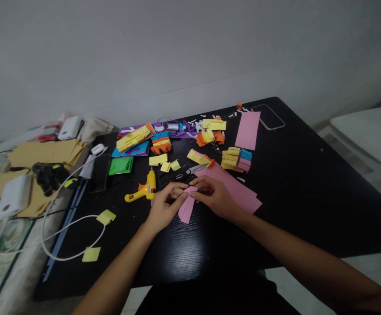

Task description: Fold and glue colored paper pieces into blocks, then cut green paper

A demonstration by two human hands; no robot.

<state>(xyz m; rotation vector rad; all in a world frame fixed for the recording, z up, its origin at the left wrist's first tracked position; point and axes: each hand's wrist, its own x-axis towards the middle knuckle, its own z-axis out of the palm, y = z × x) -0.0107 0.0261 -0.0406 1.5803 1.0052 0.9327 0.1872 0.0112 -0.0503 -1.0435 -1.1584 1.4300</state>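
Observation:
A small folded strip of pink paper is held between my two hands above the black table. My left hand pinches its upper left side between thumb and fingers. On the upper right, my right hand grips the same strip, thumb in front. Right behind my right hand lie larger pink sheets, partly covered by it. Scissors rest just beyond my fingertips, their handles dark and hard to make out. To the left of my left hand lies a yellow glue gun.
Folded yellow, orange and blue paper pieces lie beyond the hands, with paper stacks further left. A white cable loops over the table's left side. A phone-shaped clear case and a pink sheet lie at back right.

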